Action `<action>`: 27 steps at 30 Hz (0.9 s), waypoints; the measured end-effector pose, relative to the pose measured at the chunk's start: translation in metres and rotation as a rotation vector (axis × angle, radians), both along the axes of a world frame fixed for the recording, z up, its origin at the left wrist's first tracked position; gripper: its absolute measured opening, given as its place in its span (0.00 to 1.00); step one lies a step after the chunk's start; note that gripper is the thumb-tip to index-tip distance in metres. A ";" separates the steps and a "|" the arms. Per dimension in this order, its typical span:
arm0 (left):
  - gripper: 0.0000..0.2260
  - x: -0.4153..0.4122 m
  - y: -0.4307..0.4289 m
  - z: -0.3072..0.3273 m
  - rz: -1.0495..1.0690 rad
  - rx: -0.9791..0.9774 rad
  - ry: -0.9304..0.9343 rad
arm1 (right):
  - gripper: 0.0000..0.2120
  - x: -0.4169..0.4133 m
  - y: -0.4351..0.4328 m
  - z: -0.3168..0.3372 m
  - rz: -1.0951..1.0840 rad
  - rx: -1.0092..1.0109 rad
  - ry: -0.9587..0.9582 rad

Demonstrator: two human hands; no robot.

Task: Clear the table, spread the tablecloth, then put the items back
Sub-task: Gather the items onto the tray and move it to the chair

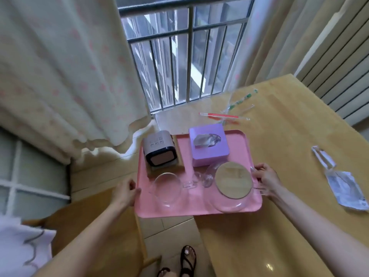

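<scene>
Left hand (124,191) and right hand (266,179) clamp opposite edges of the pink rectangular plastic tray (185,148). Between them it carries a purple tissue box (208,154), a grey clock (159,150), a clear glass cup (165,188) by the left grip and a bamboo-lidded glass jar (233,180) by the right.

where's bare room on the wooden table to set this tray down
The near stretch of the wooden table, nearer than the right hand and left of the crumpled packets, is bare. So is the far corner between the straws and the ribbed panel. The pink tray itself is crowded.
</scene>
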State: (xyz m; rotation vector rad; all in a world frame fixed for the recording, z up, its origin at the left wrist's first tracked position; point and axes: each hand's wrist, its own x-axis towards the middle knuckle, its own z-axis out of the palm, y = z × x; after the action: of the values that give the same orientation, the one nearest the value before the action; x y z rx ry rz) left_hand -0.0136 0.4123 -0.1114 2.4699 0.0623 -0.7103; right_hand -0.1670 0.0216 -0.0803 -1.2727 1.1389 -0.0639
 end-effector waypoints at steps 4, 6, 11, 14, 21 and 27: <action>0.05 -0.012 0.042 0.004 0.091 0.027 0.001 | 0.12 0.036 0.029 -0.006 0.099 -0.041 -0.010; 0.04 -0.017 0.063 0.006 0.121 0.048 -0.006 | 0.12 0.054 0.048 -0.009 0.146 -0.042 -0.019; 0.02 -0.022 0.128 0.008 0.201 0.072 0.001 | 0.11 0.093 0.103 -0.022 0.241 -0.025 -0.046; 0.02 -0.021 0.164 0.006 0.211 0.106 -0.034 | 0.11 0.110 0.141 -0.031 0.276 0.015 -0.062; 0.07 -0.014 0.247 -0.018 0.289 0.229 -0.035 | 0.14 0.135 0.230 -0.060 0.316 0.005 -0.077; 0.06 -0.016 0.288 -0.070 0.285 0.277 0.032 | 0.13 0.145 0.275 -0.112 0.365 0.035 -0.028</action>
State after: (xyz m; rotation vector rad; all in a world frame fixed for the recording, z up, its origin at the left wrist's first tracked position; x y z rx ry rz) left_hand -0.0300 0.7002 -0.1815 2.6324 0.5467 -0.6522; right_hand -0.0219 0.2968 -0.1920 -1.4255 0.8651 0.2086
